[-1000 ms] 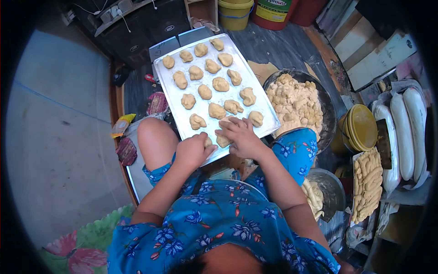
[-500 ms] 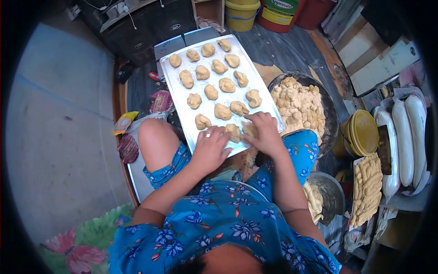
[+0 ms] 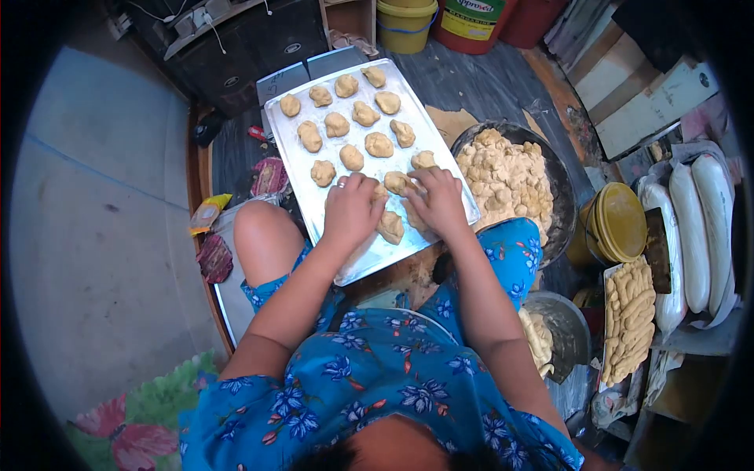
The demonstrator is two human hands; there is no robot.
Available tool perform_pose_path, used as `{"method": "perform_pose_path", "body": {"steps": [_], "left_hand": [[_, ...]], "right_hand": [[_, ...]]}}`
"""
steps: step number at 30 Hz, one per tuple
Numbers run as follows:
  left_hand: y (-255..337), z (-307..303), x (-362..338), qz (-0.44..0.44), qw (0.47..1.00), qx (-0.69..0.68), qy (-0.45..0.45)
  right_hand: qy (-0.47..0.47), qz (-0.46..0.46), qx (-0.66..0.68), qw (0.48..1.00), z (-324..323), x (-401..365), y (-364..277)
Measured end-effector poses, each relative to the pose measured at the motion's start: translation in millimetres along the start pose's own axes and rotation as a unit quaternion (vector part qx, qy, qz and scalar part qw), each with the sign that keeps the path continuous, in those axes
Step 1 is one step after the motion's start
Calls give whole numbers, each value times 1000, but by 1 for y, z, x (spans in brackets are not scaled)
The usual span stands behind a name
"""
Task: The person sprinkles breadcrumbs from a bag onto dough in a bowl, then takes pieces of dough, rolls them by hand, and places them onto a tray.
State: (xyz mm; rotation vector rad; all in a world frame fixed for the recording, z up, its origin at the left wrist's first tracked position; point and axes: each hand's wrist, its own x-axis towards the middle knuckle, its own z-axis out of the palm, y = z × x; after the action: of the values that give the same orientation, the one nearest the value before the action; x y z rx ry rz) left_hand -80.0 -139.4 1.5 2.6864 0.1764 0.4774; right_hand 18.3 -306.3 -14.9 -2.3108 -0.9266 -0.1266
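Note:
A metal tray (image 3: 357, 263) lies across my knees with rows of rough dough pieces, one of them a round lump (image 3: 378, 144) near its middle. My left hand (image 3: 352, 208) is over the lower left part of the tray, fingers bent down at a dough piece that it partly covers. Beside it my right hand (image 3: 437, 202) touches a dough piece (image 3: 397, 184) with its fingertips, the fingers apart. Another lump (image 3: 390, 227) sits just below, between the hands. What lies under the palms is hidden.
To the right stands a large dark basin (image 3: 562, 196) full of dough chunks. Beyond it are a yellow bucket (image 3: 620, 222), a tray of shaped dough (image 3: 628, 322) and white wrapped rolls (image 3: 691, 228). A grey bowl (image 3: 567, 330) is lower right; more buckets (image 3: 406, 27) stand behind.
Both hands have moved up the tray, away from my body, from the lowest dough pieces to the row above. The view has shifted slightly.

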Motion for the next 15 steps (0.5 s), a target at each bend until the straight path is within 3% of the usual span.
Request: {"method": "perform_pose_path", "body": {"steps": [4, 7, 11, 14, 15], "left_hand": [[-11, 12, 8, -57, 996, -27, -55], [-20, 17, 6, -33, 996, -48, -65], [-24, 11, -2, 54, 998, 2, -13], [-5, -20, -21, 56, 998, 7, -20], [-1, -30, -31, 44, 998, -8, -45]], "right_hand": [[-5, -7, -16, 1000, 15, 3, -13], [-31, 41, -33, 998, 21, 9, -7], [-56, 77, 5, 995, 17, 11, -10], [34, 13, 42, 998, 0, 2, -11], [0, 14, 49, 999, -9, -1, -5]]}}
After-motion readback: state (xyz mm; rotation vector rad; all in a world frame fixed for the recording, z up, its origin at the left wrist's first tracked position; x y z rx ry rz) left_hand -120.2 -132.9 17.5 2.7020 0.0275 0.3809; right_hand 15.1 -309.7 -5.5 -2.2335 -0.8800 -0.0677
